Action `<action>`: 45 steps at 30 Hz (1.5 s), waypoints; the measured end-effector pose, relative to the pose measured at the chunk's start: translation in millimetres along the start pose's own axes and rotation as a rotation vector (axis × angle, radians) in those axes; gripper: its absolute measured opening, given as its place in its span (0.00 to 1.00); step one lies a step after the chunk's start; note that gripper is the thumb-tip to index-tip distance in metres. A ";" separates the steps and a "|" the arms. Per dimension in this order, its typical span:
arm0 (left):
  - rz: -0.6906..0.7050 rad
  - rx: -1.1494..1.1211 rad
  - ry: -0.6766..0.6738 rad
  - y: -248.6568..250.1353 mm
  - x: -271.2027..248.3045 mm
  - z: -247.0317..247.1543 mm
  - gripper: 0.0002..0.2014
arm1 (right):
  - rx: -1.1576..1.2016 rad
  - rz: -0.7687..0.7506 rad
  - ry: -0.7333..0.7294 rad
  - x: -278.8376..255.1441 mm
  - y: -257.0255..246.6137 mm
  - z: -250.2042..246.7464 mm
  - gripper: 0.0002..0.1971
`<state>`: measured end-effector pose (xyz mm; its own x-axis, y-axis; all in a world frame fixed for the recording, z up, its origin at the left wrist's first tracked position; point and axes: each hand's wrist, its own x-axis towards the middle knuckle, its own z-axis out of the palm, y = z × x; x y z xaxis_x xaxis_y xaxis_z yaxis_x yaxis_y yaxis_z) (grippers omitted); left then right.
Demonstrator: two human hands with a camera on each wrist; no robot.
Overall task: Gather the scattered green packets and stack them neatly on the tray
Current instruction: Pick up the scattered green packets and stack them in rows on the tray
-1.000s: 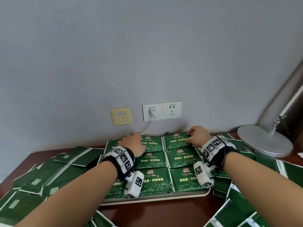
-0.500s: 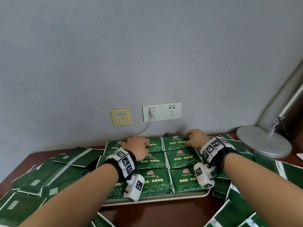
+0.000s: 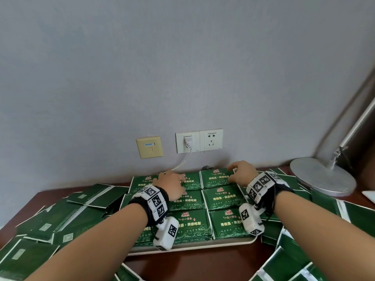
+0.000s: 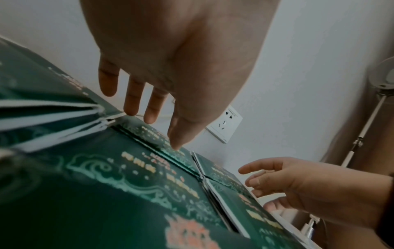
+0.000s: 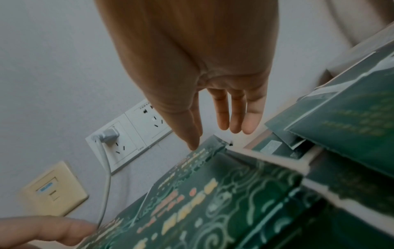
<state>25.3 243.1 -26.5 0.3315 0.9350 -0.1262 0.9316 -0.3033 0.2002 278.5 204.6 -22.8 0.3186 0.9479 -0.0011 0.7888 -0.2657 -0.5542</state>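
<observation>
The tray [image 3: 203, 247] sits on the wooden table [image 3: 203, 264] against the wall, and green packets [image 3: 223, 197] lie on it face up in a grid of two columns and three rows. The left hand [image 3: 170, 184] is over the rear left packet [image 3: 142, 182]; its fingers [image 4: 132, 101] are extended and relaxed, the thumb tip touches the packet face, and nothing is gripped. The right hand [image 3: 242, 174] is over the rear right packet [image 3: 215, 178] with fingers [image 5: 236, 114] straight and together, thumb tip at the packet's far edge, holding nothing. More loose packets [image 3: 60, 218] lie scattered on the table to the left and right of the tray. A lamp base [image 3: 322, 177] stands at the right.
</observation>
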 end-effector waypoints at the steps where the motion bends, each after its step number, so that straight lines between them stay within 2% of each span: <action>1: 0.001 0.001 0.001 1.0 -1.6 -1.3 0.23 | 0.005 -0.002 0.005 -1.6 -0.4 -2.2 0.21; 9: 0.043 -0.047 0.056 18.1 -25.8 -25.7 0.20 | 0.050 0.024 0.055 -36.2 -11.9 -36.1 0.21; 14: 0.134 -0.076 0.116 39.8 -56.9 -35.9 0.18 | 0.002 0.015 0.116 -76.6 -10.8 -58.9 0.21; 19: 0.253 -0.083 0.101 68.5 -92.8 -37.9 0.20 | -0.039 0.045 0.122 -131.2 -4.0 -85.3 0.22; 25: 0.312 -0.111 0.070 116.8 -139.6 -26.4 0.20 | -0.130 0.082 0.116 -207.2 28.1 -113.5 0.19; 28: 0.362 -0.107 0.052 136.5 -152.0 -16.0 0.21 | -0.123 0.128 0.144 -233.6 47.9 -118.0 0.21; 35: 0.465 -0.089 0.011 174.0 -171.2 20.7 0.19 | -0.098 0.252 0.107 -296.4 106.3 -121.3 0.20; 45: 0.433 -0.107 -0.092 180.8 -176.0 50.3 0.20 | -0.059 0.358 0.026 -309.9 142.8 -102.9 0.24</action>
<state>142.9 14.5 -17.0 0.7037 0.7044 -0.0932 0.6851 -0.6378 0.3519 346.5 -145.2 -15.9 0.5927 0.7885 -0.1643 0.6540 -0.5902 -0.4733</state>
